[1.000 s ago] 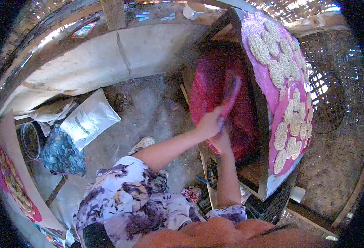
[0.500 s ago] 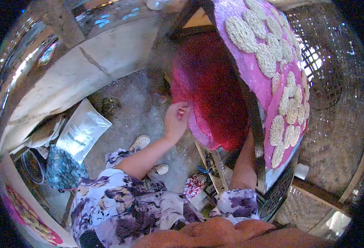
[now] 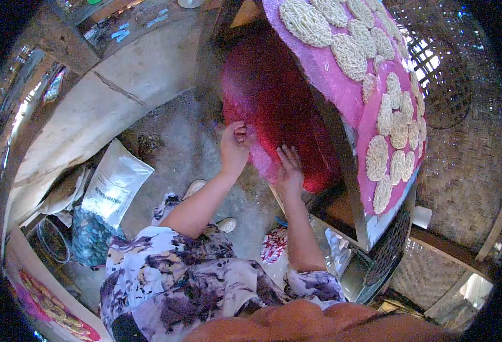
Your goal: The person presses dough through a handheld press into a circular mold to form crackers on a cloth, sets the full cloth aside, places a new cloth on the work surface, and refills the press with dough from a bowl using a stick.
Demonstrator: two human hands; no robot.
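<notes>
A large piece of red mesh cloth hangs in the shade under a raised board, its lower left edge paler pink. At that left edge is my left hand, fingers curled in and closed on the cloth's border. My right hand lies against the lower part of the cloth, fingers stretched out and apart. Beside and above it slopes the board, covered in pink mesh that carries several round, pale noodle-like cakes.
A white printed sack and a bag of dark, stone-like pieces stand at left. A red-and-white bundle lies below my right arm. Woven bamboo wall rises at right. The board's wooden frame runs close to my right arm.
My right hand has come out from behind the board's edge onto the front of the red cloth. My left hand has shifted slightly up and left, still curled. The view has shifted a little.
</notes>
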